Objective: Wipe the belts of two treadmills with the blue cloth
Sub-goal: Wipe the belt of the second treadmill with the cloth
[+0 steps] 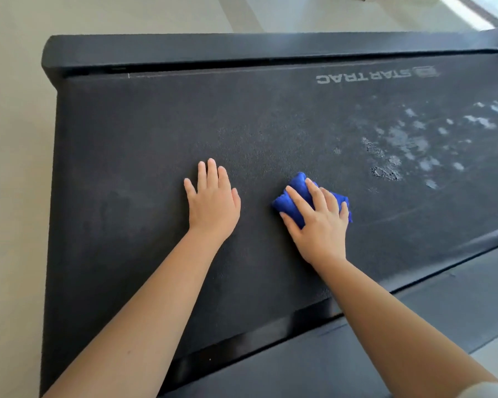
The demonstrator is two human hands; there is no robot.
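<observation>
Dark belt [156,124]: right hand [318,222] grips blue cloth [297,181] (bunched), left hand [213,202] flat.

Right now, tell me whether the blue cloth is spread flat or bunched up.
Bunched up: the blue cloth is a thick wad gripped under the right hand.

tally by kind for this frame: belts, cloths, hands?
treadmill belt: 1
blue cloth: 1
hands: 2, left hand flat on the belt, right hand gripping the cloth
total: 4
</observation>
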